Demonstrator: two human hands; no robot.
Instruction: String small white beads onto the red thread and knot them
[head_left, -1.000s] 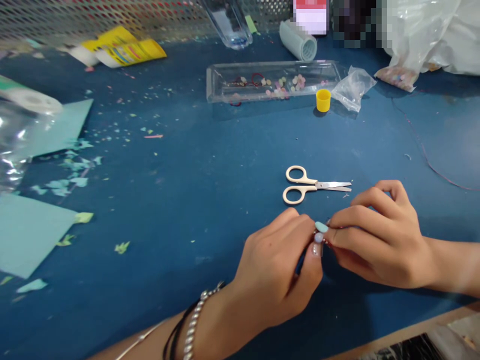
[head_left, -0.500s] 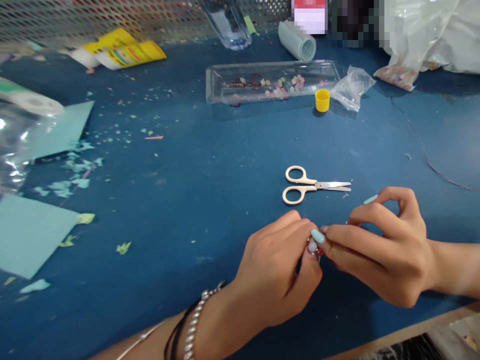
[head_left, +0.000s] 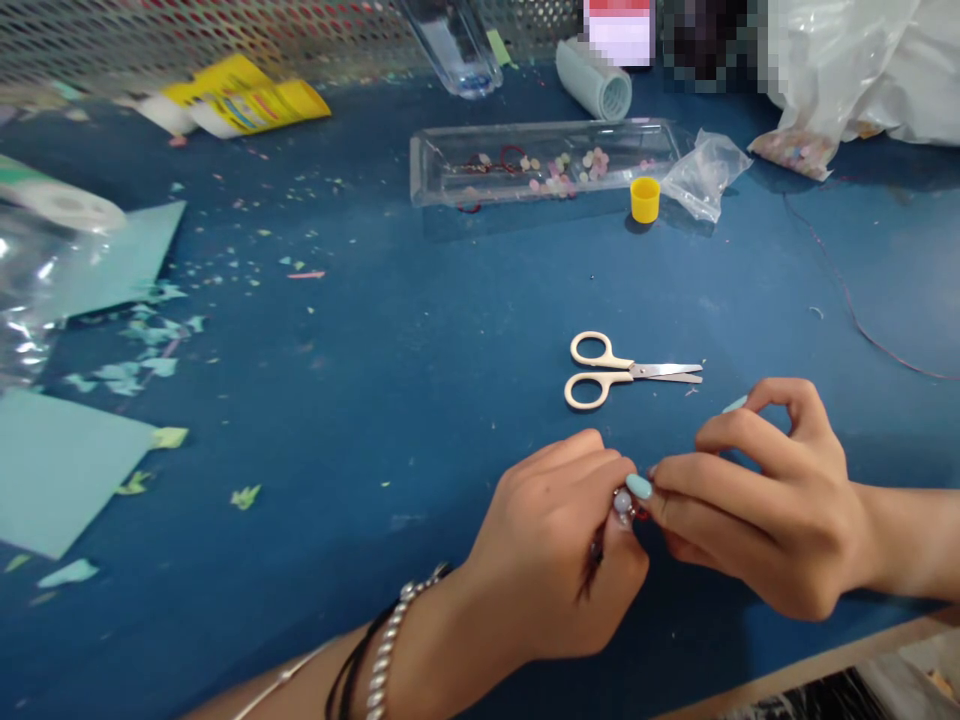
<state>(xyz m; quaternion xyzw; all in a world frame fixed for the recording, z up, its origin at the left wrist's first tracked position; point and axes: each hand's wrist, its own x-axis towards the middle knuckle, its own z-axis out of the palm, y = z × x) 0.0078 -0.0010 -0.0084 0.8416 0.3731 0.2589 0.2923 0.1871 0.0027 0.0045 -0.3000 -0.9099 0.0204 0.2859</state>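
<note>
My left hand (head_left: 559, 545) is closed, pinching a small beaded piece between thumb and index finger. A pale blue-grey round bead (head_left: 622, 502) shows at the fingertips, with a bit of red cord (head_left: 640, 514) beside it. Fingertip to fingertip with it, my right hand (head_left: 772, 510) is closed in a pinch at the red cord; its outer fingers are curled and raised. What lies between the right fingertips is mostly hidden. Just beyond both hands, scissors (head_left: 630, 371) with cream handles lie on the blue table, blades slightly apart.
A clear plastic tray (head_left: 435, 180) holds beads and red cord at the back. Near it are a yellow cap (head_left: 645, 201) and a crumpled plastic bag (head_left: 705, 178). Thin cord (head_left: 851, 315) trails on the right. Glue bottles (head_left: 259, 107), teal sheets (head_left: 67, 470) and paper scraps lie left.
Both hands have shifted slightly lower, still together. My left thumb and fingers have turned a little, and dark strands now show in the left palm. The scissors have not moved.
</note>
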